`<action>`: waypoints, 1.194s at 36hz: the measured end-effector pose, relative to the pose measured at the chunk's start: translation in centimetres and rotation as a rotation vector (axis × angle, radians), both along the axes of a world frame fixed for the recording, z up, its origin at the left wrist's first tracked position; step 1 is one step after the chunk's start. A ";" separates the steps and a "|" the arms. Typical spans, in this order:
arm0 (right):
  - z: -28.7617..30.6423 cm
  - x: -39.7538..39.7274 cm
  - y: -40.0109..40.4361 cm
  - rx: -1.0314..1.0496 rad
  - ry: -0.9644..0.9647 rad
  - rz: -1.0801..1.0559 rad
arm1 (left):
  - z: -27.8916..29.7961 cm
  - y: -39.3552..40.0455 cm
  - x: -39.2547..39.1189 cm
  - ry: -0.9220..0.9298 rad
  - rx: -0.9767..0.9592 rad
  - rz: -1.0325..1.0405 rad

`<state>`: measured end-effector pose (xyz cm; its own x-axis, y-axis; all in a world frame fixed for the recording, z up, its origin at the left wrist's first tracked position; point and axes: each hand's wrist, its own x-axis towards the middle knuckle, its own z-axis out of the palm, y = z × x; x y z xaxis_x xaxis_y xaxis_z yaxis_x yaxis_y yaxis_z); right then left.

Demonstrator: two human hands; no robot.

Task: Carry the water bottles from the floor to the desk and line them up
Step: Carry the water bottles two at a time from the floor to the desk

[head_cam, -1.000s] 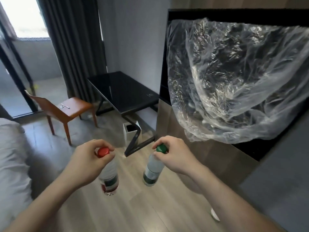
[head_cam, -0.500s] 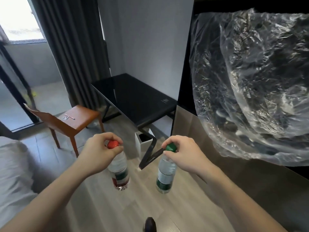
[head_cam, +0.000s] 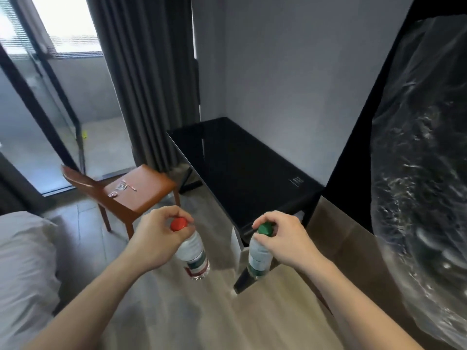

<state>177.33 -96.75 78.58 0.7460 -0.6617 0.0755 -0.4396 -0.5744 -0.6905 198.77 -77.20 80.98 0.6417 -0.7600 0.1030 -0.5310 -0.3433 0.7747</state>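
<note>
Two bottles carried above the wooden floor point(head_cam: 156, 311), near the glossy black desk point(head_cam: 242, 168).
The left hand point(head_cam: 156, 241) grips the red-capped clear plastic bottle point(head_cam: 193, 253); the right hand point(head_cam: 285, 238) grips the green-capped clear plastic bottle point(head_cam: 259, 256).

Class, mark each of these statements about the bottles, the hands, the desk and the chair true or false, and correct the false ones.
1. The left hand grips the red-capped bottle near its cap. True.
2. The green-capped bottle already stands on the black desk. False: the right hand holds it in the air at the desk's near end.
3. Small items lie on the brown chair seat. True.
4. Both bottles lie on the wooden floor. False: each hangs from a hand, above the floor.
5. The chair stands to the right of the desk. False: it stands to its left.
</note>
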 end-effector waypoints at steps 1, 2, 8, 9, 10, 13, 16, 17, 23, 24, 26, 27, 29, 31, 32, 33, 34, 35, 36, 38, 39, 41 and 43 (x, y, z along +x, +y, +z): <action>0.1 1.5 -0.9 0.009 -0.007 0.000 | 0.0 -0.5 1.4 -0.008 -0.002 0.008; 0.2 3.2 -1.9 0.016 -0.014 0.001 | 0.0 -1.1 2.9 -0.014 -0.002 0.015; 0.2 13.9 -7.0 0.029 -0.023 0.005 | -0.6 -5.4 13.3 -0.028 0.028 -0.022; 0.0 15.6 -7.7 0.033 -0.021 0.003 | -0.9 -6.2 15.0 -0.044 0.040 -0.051; -0.2 17.3 -8.3 0.041 -0.020 0.000 | -1.2 -6.9 16.5 -0.061 0.052 -0.076; -1.3 22.4 -10.0 0.062 -0.029 -0.021 | -2.2 -9.3 21.5 -0.090 0.074 -0.135; -2.0 27.0 -11.3 0.081 -0.020 -0.077 | -2.8 -11.4 26.9 -0.087 0.107 -0.191; -2.1 28.4 -11.7 0.085 -0.023 -0.100 | -2.8 -12.3 28.7 -0.087 0.120 -0.212; -2.6 35.0 -15.0 0.101 -0.048 -0.223 | -2.5 -18.9 37.4 -0.155 0.219 -0.332; -2.6 35.7 -15.6 0.104 -0.045 -0.242 | -2.5 -20.2 38.5 -0.159 0.240 -0.354; -2.5 37.3 -17.1 0.109 -0.039 -0.277 | -2.7 -22.7 41.0 -0.170 0.276 -0.406; -2.5 38.1 -18.0 0.111 -0.041 -0.297 | -2.8 -24.1 42.4 -0.172 0.289 -0.430; -2.7 39.8 -20.0 0.115 -0.052 -0.334 | -3.0 -26.9 45.1 -0.164 0.322 -0.479; -3.1 41.6 -22.2 0.118 -0.047 -0.359 | -3.2 -29.8 47.7 -0.158 0.376 -0.521; -3.4 42.5 -23.3 0.119 -0.041 -0.364 | -3.4 -31.3 48.9 -0.165 0.399 -0.541; -3.8 43.5 -24.5 0.125 -0.035 -0.368 | -3.7 -32.7 49.9 -0.175 0.414 -0.557; -4.2 44.4 -25.7 0.133 -0.029 -0.372 | -4.0 -34.2 50.9 -0.186 0.419 -0.568; -4.7 45.3 -26.9 0.140 -0.024 -0.375 | -4.3 -35.7 51.9 -0.195 0.419 -0.579; -5.2 46.3 -28.2 0.148 -0.019 -0.380 | -4.5 -37.2 52.9 -0.199 0.420 -0.592; -6.2 47.9 -30.5 0.166 -0.004 -0.395 | -4.9 -39.9 54.7 -0.214 0.429 -0.622; -6.6 48.7 -31.7 0.183 -0.001 -0.401 | -5.2 -41.2 55.6 -0.228 0.434 -0.637; -7.6 50.4 -34.1 0.213 0.011 -0.400 | -5.9 -43.8 57.9 -0.255 0.434 -0.642; -7.9 51.6 -35.6 0.228 0.027 -0.414 | -6.5 -45.5 59.5 -0.280 0.430 -0.633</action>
<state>228.89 -132.33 70.66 0.4159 -0.9012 -0.1218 -0.6189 -0.1823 -0.7640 258.24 -122.70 74.51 0.0709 -0.9796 -0.1879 -0.8788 -0.1504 0.4529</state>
